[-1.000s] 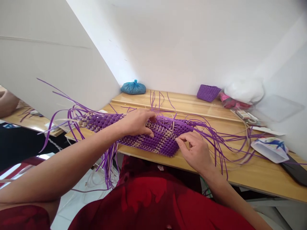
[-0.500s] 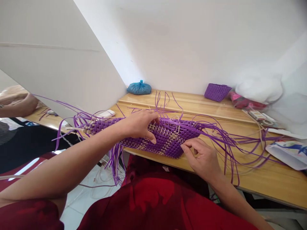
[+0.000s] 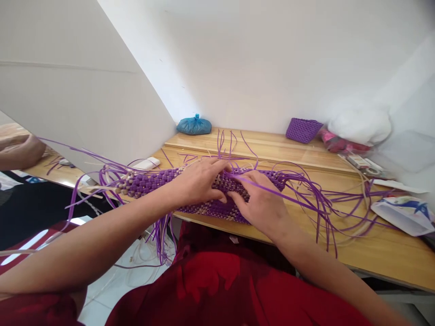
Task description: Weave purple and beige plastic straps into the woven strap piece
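Note:
A half-woven purple and beige basket (image 3: pixel 149 181) lies on its side at the near edge of the wooden table (image 3: pixel 374 244), with long purple strips (image 3: pixel 316 199) trailing from it to the right and left. My left hand (image 3: pixel 199 181) rests on top of the weave, fingers curled onto it. My right hand (image 3: pixel 260 199) lies against the weave right beside the left, fingers bent and pinching a purple strip that runs off to the right.
A blue tied bag (image 3: pixel 194 125) and a small finished purple basket (image 3: pixel 303 130) stand by the back wall. White and pink bags (image 3: pixel 353 131), papers and a printed pouch (image 3: pixel 403 208) lie at the right. Another person's hand (image 3: pixel 18 151) shows at the far left.
My right hand has moved up and left from the basket's lower right corner onto the weave next to my left hand, taking a strip with it. The left hand has stayed put.

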`<act>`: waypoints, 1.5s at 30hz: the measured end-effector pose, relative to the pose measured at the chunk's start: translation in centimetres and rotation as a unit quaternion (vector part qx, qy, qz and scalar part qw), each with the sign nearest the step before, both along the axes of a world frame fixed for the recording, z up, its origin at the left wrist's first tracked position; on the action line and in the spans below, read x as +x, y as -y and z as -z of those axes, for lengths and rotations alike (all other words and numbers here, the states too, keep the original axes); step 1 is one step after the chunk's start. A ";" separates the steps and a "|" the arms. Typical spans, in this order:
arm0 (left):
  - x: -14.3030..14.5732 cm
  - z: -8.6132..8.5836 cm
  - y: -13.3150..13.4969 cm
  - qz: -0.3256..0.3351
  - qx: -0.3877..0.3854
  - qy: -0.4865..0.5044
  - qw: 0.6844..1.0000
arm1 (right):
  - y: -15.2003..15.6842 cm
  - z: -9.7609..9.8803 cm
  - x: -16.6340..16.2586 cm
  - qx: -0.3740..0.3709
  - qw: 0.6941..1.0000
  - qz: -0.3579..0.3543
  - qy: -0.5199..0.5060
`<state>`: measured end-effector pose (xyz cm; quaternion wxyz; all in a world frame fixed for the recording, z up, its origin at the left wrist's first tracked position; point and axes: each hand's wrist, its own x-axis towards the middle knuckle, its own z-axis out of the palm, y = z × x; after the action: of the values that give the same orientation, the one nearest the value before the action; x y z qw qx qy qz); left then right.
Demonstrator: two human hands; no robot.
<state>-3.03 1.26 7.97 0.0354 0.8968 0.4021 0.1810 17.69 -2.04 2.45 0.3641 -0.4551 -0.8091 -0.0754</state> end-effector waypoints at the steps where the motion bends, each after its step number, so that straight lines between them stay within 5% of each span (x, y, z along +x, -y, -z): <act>1: -0.2 -0.5 0.0 -0.001 -0.008 0.053 0.999 | -0.4 -0.1 -0.3 -0.007 1.000 0.020 0.018; 5: -1.2 -2.3 0.0 -0.073 0.031 0.260 0.962 | -1.0 -0.1 -0.2 -0.029 0.998 0.051 0.026; 8: -1.8 -2.7 -0.1 -0.114 0.045 0.299 0.946 | -0.9 -0.3 0.1 -0.043 0.997 0.050 0.039; 12: -1.9 -1.6 0.2 -0.100 0.044 0.232 0.967 | -0.7 -0.8 0.1 -0.054 0.996 0.046 0.052; 20: -0.5 1.2 1.4 -0.070 0.070 -0.072 0.993 | -0.3 -0.1 0.6 -0.048 0.997 -0.011 -0.060; 27: 0.7 1.2 1.7 -0.061 0.063 -0.098 0.991 | -0.1 -0.4 0.7 -0.054 0.998 -0.005 -0.028; 31: 1.5 1.3 1.5 -0.061 0.057 -0.093 0.992 | -0.8 -2.3 1.0 -0.153 0.988 0.022 -0.014; 33: 1.7 1.4 1.4 -0.051 0.060 -0.078 0.994 | -1.4 -3.4 1.3 -0.297 0.953 -0.005 -0.055; 37: 1.8 1.5 1.0 -0.025 0.096 -0.054 0.994 | -2.5 -4.7 1.4 -0.520 0.822 -0.072 -0.220; 45: 2.2 1.7 0.6 -0.010 0.099 -0.055 0.993 | -3.1 -3.6 1.0 -0.477 0.690 -0.173 -0.516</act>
<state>-0.80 0.64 6.25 -0.0778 0.9004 0.3923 0.1713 18.72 1.08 6.08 0.4646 -0.3867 -0.4852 0.6319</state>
